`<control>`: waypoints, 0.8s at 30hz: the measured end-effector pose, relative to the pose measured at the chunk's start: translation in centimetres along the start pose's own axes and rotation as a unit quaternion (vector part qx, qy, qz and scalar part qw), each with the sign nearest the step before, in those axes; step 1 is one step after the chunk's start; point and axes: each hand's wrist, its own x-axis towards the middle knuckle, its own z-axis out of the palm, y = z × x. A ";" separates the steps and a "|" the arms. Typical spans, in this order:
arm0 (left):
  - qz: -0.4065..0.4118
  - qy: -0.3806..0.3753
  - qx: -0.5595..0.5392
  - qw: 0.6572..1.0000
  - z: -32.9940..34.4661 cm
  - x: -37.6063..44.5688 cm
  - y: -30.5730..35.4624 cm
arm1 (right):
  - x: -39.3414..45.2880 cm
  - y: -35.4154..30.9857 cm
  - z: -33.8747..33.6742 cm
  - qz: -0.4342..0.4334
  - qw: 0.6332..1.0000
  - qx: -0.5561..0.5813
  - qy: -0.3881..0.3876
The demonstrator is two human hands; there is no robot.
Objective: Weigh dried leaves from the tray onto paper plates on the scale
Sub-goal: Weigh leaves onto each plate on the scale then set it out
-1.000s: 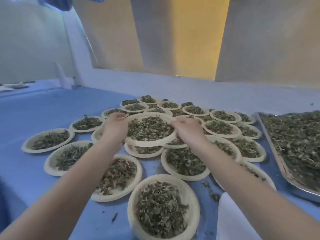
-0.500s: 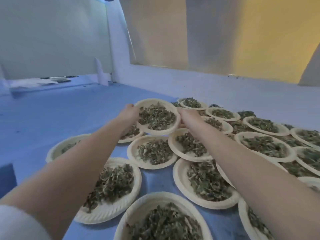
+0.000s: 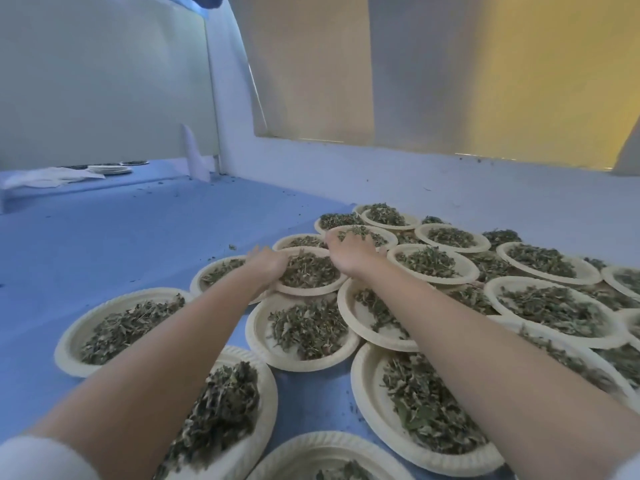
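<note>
From my remote seat I see only two long, slim forearms, bare from elbow to wrist. The left hand point(image 3: 266, 263) and the right hand point(image 3: 348, 254) wear no gloves, and I can make out no rings, watch or bracelet at this blur. At the bottom left corner a soft white fabric sleeve cuff point(image 3: 38, 459), rounded and slightly fuzzy at its edge, covers the left arm above the elbow. At the bottom right corner a pale sliver of a second white sleeve edge point(image 3: 627, 467) just shows.
</note>
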 end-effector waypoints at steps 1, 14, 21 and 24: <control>0.012 0.001 0.008 1.000 -0.1 -1.0 0.8 | -0.8 -0.1 -0.5 -0.012 1.000 0.008 0.006; 0.224 -0.073 -0.023 0.972 3.6 -25.5 10.0 | -23.9 6.0 -11.4 -0.063 0.990 0.078 0.099; 0.317 -0.109 -0.052 0.941 11.0 -39.6 14.7 | -38.1 16.2 -17.0 -0.033 0.993 0.027 0.112; 0.347 -0.148 -0.058 0.924 14.9 -45.0 17.2 | -43.5 21.0 -19.4 0.008 0.991 0.013 0.131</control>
